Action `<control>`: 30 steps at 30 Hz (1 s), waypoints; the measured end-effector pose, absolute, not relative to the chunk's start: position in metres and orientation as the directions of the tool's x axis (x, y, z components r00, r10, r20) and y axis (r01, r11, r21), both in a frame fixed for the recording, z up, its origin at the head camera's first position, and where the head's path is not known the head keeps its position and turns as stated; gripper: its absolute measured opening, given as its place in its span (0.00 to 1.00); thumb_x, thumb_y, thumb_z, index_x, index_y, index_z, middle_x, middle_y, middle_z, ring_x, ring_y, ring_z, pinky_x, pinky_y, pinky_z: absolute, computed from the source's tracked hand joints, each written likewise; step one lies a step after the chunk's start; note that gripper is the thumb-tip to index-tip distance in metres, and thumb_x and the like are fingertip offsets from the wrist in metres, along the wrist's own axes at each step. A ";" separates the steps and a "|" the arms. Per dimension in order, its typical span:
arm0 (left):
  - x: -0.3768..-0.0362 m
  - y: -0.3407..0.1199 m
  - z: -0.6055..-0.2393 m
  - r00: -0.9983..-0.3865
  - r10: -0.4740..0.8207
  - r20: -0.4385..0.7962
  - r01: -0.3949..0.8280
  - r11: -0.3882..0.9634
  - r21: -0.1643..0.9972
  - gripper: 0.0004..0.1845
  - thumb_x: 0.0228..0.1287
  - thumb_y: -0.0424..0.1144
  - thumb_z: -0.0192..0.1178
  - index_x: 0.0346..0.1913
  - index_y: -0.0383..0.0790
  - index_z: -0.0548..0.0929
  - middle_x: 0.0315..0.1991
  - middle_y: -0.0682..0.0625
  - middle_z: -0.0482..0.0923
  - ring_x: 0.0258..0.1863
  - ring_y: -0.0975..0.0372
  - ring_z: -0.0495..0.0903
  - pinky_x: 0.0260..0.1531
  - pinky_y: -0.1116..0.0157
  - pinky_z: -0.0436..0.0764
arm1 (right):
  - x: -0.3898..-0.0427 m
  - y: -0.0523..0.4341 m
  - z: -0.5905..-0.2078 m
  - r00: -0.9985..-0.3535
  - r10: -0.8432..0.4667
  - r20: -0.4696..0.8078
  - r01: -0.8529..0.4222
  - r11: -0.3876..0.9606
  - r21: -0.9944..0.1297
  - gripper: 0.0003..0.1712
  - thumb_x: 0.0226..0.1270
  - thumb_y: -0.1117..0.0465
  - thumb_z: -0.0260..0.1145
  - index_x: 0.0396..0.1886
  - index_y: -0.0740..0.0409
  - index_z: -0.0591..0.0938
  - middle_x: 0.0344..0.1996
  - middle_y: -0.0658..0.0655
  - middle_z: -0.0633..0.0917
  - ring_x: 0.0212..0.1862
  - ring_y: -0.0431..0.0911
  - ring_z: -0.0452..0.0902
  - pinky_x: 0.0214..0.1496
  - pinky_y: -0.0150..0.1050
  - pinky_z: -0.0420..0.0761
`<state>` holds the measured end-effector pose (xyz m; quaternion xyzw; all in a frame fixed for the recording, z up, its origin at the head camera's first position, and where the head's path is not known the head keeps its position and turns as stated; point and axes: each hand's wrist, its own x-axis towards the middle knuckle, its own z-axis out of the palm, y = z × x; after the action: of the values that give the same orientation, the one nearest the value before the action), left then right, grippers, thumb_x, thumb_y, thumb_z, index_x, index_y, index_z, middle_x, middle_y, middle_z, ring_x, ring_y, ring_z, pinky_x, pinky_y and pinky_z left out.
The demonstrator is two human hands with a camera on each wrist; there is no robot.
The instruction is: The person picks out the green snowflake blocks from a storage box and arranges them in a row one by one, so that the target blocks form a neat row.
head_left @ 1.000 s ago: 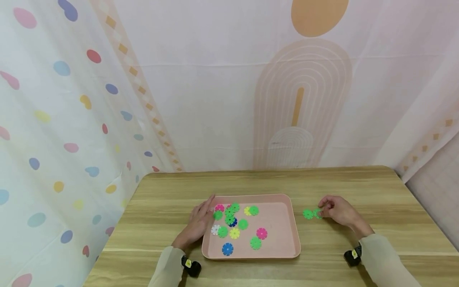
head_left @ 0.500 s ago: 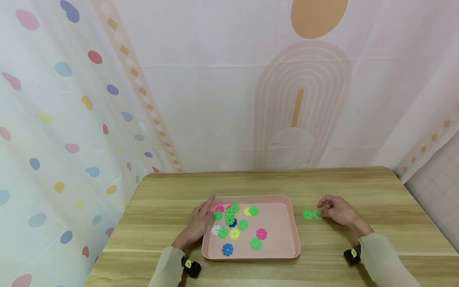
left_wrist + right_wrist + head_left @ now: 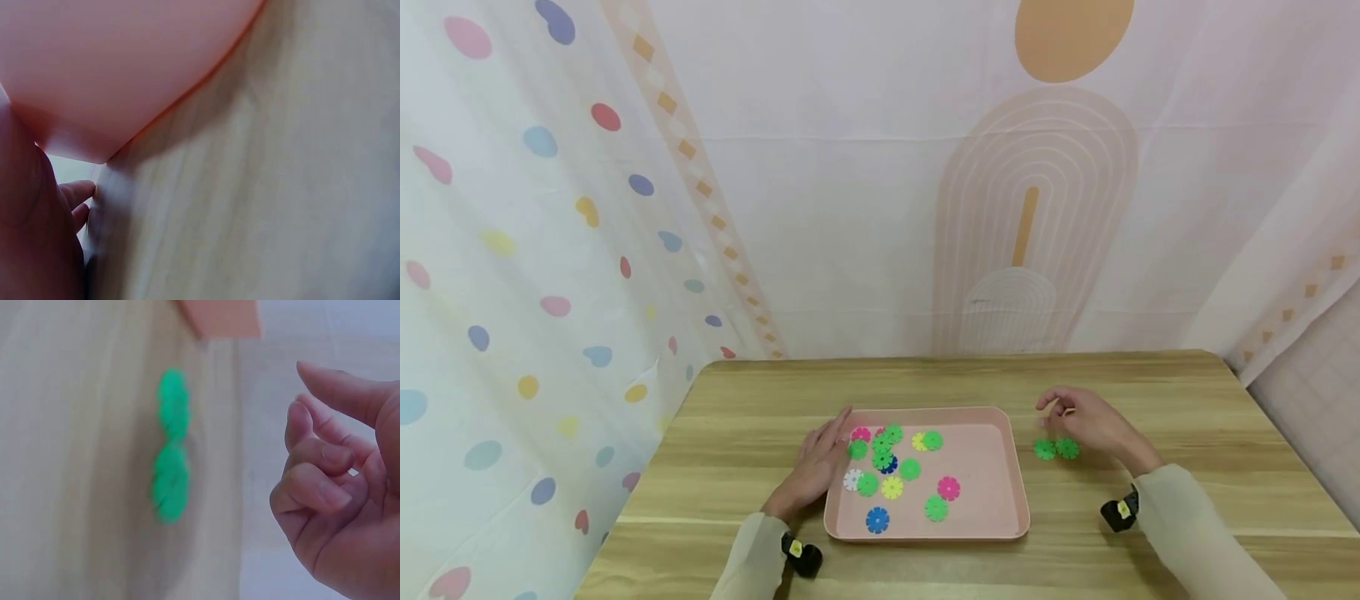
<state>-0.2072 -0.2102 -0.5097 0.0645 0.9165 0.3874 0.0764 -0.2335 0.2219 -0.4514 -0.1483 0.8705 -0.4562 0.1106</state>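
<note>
Green snowflake discs: two [image 3: 1055, 448] lie flat on the wooden table [image 3: 1187, 400], side by side and touching, just right of the pink tray [image 3: 992, 467]; wrist view shows them as a blurred green pair [image 3: 170, 450] on the wood.

Going left to right, all relative to the tray:

Left hand [image 3: 815, 465] rests flat on the table against the tray's left rim, fingers straight and relaxed, tips near the rim's far-left corner. Holds nothing. Left wrist view shows only fingers [image 3: 75, 194] next to the tray's underside edge [image 3: 125, 69], close up and blurry.

Inside the tray, left half: loose pile of discs, mostly green [image 3: 883, 457], plus pink [image 3: 860, 434], white [image 3: 852, 479], yellow [image 3: 891, 487], dark blue partly under a green one. Blue disc [image 3: 877, 520] near the front rim. Further right inside: green [image 3: 936, 507] and pink [image 3: 948, 487] lying apart from the pile. Right third of the tray floor is bare pink.

Right of the tray: the green pair, then right hand [image 3: 1086, 421] raised just behind and above them, not touching. Fingers [image 3: 312, 487] loosely curled, index more extended, nothing gripped as far as the wrist view shows.

Black wrist devices on both sleeves [image 3: 801, 557] [image 3: 1118, 512], near the table's front edge. Patterned curtain [image 3: 550, 250] behind the table.
</note>
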 end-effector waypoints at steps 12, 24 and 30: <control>-0.207 -0.210 -0.509 -0.980 0.181 -0.082 0.068 0.692 0.719 0.28 0.73 0.59 0.31 0.73 0.63 0.47 0.74 0.50 0.47 0.71 0.49 0.39 0.62 0.36 0.39 | -0.243 0.159 -0.433 -0.876 -0.481 -0.022 -0.278 0.544 -0.792 0.10 0.58 0.67 0.65 0.41 0.62 0.79 0.28 0.53 0.79 0.33 0.45 0.73 0.36 0.38 0.73; -0.207 -0.208 -0.508 -0.979 0.182 -0.089 0.067 0.708 0.703 0.27 0.74 0.56 0.32 0.73 0.66 0.46 0.73 0.52 0.48 0.71 0.50 0.40 0.64 0.40 0.38 | -0.249 0.113 -0.445 -0.837 -0.532 -0.132 -0.173 0.485 -0.857 0.13 0.59 0.64 0.67 0.43 0.62 0.79 0.28 0.54 0.78 0.25 0.43 0.72 0.25 0.35 0.75; -0.208 -0.209 -0.507 -0.978 0.185 -0.096 0.062 0.698 0.714 0.27 0.74 0.56 0.31 0.73 0.65 0.46 0.73 0.51 0.48 0.72 0.50 0.40 0.64 0.40 0.38 | -0.248 0.102 -0.444 -0.808 -0.553 -0.204 -0.129 0.504 -0.854 0.17 0.59 0.63 0.67 0.47 0.63 0.78 0.29 0.55 0.77 0.26 0.47 0.74 0.27 0.38 0.76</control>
<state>-0.2082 -0.2086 -0.5069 0.0673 0.9178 0.3829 0.0806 -0.2478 0.1021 -0.4445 -0.2043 0.8353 -0.4541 0.2333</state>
